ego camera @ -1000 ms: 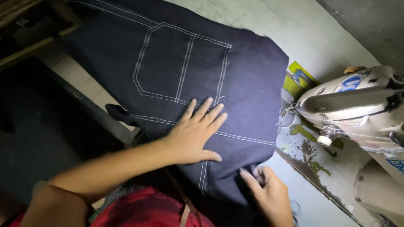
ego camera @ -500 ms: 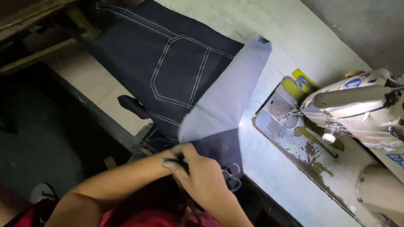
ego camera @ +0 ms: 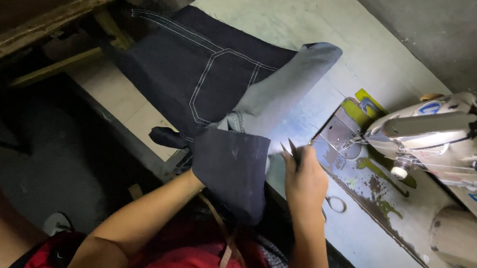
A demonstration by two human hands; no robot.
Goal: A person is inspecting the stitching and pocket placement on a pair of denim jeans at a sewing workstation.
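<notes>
The left hand is almost wholly hidden under a dark flap of denim; only the wrist shows where it goes in, so I cannot tell whether its fingers are spread or closed. The flap hangs over it and droops toward the person's body.

The right hand is closed around small snips, whose two dark pointed blades stick out past the fingers, slightly apart. The blade tips sit just beside the edge of the flap that covers the left hand, at the bright patch of cloth between the two hands. Whether the tips touch the fabric cannot be made out.

Beyond both hands the denim lies spread on the tabletop. Its dark side faces up, with a pocket outlined in pale double stitching beyond the left hand. One portion is folded over beyond the right hand, showing the lighter grey-blue underside. The far left part of the denim runs off the tabletop's edge.

To the right of the right hand stands a sewing machine, its lamp lighting the needle plate and the nearby cloth. The plate area lies just beyond and right of the right hand. A metal ring lies on the tabletop beside the right wrist. Near the body, a red garment shows between the forearms.
</notes>
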